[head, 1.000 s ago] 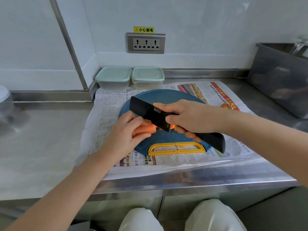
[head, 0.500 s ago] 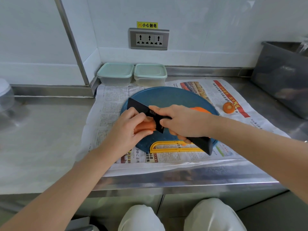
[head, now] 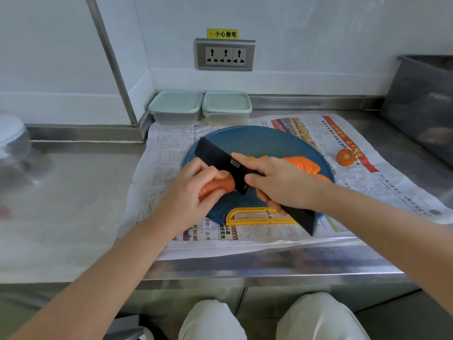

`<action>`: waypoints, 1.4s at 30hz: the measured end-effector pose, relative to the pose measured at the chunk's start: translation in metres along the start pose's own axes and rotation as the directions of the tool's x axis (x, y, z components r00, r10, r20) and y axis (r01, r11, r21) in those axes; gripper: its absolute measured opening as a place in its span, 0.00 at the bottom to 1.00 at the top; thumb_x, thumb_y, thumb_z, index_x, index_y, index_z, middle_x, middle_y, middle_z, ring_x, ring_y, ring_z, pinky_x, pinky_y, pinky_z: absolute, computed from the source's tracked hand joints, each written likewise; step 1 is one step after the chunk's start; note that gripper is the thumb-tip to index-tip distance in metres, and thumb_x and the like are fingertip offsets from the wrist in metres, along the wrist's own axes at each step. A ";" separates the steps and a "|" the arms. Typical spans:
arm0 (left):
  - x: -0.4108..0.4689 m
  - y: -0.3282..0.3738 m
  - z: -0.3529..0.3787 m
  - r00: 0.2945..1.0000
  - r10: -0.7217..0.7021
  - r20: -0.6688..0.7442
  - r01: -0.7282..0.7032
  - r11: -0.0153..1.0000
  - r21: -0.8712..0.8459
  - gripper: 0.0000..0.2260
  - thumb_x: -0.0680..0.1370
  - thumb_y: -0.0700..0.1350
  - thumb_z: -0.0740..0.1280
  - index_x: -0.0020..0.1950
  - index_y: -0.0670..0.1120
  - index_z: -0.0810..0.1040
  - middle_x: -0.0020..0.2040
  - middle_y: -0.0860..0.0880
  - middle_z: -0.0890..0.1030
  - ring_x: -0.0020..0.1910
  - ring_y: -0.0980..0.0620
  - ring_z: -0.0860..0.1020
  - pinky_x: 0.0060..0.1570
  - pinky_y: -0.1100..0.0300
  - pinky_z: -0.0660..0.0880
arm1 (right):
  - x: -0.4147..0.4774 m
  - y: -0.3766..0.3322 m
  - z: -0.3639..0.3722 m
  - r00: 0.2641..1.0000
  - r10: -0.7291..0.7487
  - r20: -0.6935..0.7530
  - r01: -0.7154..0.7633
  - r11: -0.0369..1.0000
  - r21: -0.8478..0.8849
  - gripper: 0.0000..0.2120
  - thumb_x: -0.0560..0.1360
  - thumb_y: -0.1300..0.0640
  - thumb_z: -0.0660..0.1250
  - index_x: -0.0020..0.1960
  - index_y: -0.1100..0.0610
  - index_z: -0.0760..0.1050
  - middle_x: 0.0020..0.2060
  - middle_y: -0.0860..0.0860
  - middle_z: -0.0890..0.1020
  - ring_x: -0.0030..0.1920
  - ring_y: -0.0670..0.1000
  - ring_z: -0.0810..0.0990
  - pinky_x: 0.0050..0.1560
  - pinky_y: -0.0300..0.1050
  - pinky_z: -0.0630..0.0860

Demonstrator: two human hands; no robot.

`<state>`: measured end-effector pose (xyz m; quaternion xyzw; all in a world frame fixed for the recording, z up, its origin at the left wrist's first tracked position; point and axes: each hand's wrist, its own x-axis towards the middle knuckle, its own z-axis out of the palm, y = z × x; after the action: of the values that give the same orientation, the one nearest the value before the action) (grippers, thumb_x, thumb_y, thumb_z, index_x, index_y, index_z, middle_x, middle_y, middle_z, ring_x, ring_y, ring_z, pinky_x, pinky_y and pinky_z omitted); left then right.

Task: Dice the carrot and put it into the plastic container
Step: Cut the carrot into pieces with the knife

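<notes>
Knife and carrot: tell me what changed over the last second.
The knife, held a little higher a second ago, has come down against the cut end of the carrot on the board. The right hand holds the knife and the left hand grips the carrot as before; nothing was let go. The slices, the carrot end on the newspaper and the lidded containers stayed put.

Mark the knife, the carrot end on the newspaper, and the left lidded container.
knife (head: 215, 155): head view, on the flat of the black blade.
carrot end (head: 345, 157): head view, on its cut face.
left lidded container (head: 175, 104): head view, on the lid's middle.
</notes>
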<state>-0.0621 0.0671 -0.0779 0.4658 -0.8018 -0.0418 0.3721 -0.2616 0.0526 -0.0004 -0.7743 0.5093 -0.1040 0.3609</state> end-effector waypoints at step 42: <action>0.001 0.002 0.000 0.999 -0.044 0.026 0.044 0.999 -0.011 0.14 0.74 0.49 0.66 0.57 0.44 0.79 0.51 0.48 0.74 0.51 0.51 0.75 0.50 0.60 0.75 | -0.001 -0.018 -0.016 0.996 -0.034 0.087 0.053 0.972 -0.227 0.27 0.82 0.58 0.53 0.76 0.38 0.53 0.30 0.51 0.73 0.20 0.44 0.71 0.25 0.42 0.76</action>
<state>-0.0639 0.0672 -0.0765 0.4803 -0.7959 -0.0608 0.3635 -0.2579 0.0497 0.0234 -0.8253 0.4855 -0.0201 0.2875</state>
